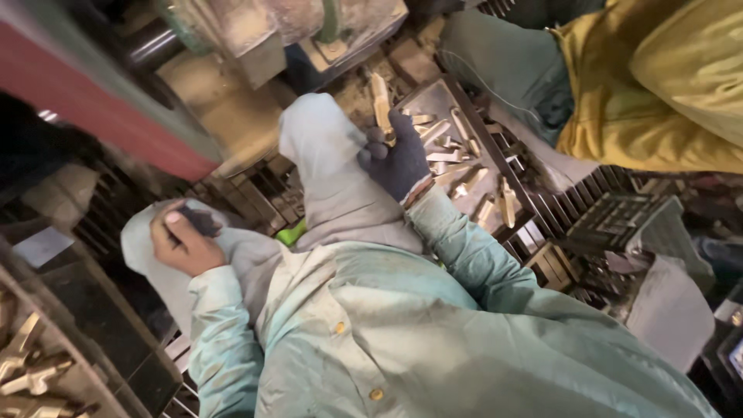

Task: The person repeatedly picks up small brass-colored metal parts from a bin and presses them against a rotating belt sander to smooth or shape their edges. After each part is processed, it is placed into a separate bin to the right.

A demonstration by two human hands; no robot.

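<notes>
Metal blank [381, 104]: one, upright, long axis near-to-far | right hand [396, 159]: gloved, grip closed on blank | left hand [184, 241]: bare, pinching dark piece [200, 220] | tray [433, 99]: about a dozen blanks.

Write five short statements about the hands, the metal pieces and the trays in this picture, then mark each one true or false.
1. The right hand wears a dark glove. True.
2. The right hand holds a metal piece above the tray. True.
3. The left hand is gloved too. False: it is bare, and grips a small dark object.
4. The tray by the right hand holds no parts. False: many metal pieces lie in it.
5. Both knees are covered in grey cloth. True.
</notes>
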